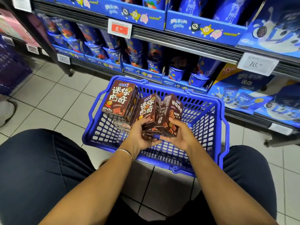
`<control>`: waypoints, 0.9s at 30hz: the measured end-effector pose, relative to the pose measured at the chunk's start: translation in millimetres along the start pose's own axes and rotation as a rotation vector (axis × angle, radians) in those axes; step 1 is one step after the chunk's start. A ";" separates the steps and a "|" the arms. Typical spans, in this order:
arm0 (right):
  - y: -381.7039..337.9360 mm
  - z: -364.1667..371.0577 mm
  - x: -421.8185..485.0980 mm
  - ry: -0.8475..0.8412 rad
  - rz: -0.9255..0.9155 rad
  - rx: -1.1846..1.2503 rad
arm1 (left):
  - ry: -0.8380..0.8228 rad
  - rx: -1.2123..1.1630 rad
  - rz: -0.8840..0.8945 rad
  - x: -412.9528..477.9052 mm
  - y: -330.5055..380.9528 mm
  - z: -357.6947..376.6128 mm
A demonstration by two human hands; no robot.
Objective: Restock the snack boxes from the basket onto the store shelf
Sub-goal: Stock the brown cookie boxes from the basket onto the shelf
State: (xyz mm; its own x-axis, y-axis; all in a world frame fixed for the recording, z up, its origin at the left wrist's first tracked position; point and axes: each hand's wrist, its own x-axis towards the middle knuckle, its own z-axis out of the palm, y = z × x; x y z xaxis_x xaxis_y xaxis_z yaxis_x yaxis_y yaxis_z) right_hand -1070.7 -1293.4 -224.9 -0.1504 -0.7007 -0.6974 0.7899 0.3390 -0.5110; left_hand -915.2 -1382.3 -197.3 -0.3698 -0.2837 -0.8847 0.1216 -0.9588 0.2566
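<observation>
In the head view, which is the only one, the restocking looks early or at most partway. No brown box shows on the shelf (pixel 183 46), whose visible tiers hold blue cups (pixel 139 59) and blue packs, so the slot meant for the boxes cannot be told. The blue basket (pixel 223 120) sits on the tiled floor (pixel 53 95) just in front of the bottom tier, between the person's knees. One box, the left box (pixel 119 99), stands upright at the basket's far left corner, and flat boxes (pixel 121 124) lie under and beside it. By that count, several are left to move. Two more are in hand above the basket's middle, both upright and leaning together. The left hand (pixel 141 136) reaches in palm up, with its fingers curled under and around the base of the middle box (pixel 148 109). The right hand (pixel 181 135) cups the base of the right box (pixel 172 114), thumb on the near face. The two hands nearly meet at the fingertips below the pair. Both forearms stretch forward and down from the lower frame, and a thin bangle (pixel 125 151) is on the left wrist. The pair seems lifted for carrying up to the shelf.
</observation>
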 end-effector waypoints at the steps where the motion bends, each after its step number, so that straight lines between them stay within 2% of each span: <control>1: 2.0 -1.6 -1.0 -0.016 0.003 0.019 | -0.018 -0.004 0.000 0.7 -1.4 -0.3; 4: 5.2 -10.1 -6.0 -0.037 -0.008 0.092 | -0.056 0.012 0.004 1.6 -4.8 0.6; 9: -0.3 -29.1 -15.8 -0.088 -0.023 0.184 | -0.021 0.144 -0.012 -1.4 -7.0 5.3; 13: -7.8 -33.4 -23.8 -0.148 -0.091 0.126 | -0.071 0.301 -0.002 -9.3 2.1 9.4; 21: -29.5 -15.3 -29.8 -0.149 -0.150 0.037 | -0.048 0.542 0.256 -17.4 14.0 25.3; 25: -38.4 -5.6 -30.9 -0.156 -0.178 0.086 | 0.014 0.740 0.468 -25.0 18.5 33.3; 27: -41.2 -0.8 -32.3 -0.191 -0.182 0.113 | -0.008 0.846 0.592 -31.6 22.4 35.8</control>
State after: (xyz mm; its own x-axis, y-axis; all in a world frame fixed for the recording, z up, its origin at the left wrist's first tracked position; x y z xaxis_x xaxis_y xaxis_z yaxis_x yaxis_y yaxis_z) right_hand -1098.9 -1284.3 -181.8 -0.1893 -0.8528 -0.4867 0.8234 0.1323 -0.5519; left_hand -933.8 -1395.3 -149.6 -0.4679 -0.7101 -0.5262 -0.4003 -0.3605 0.8425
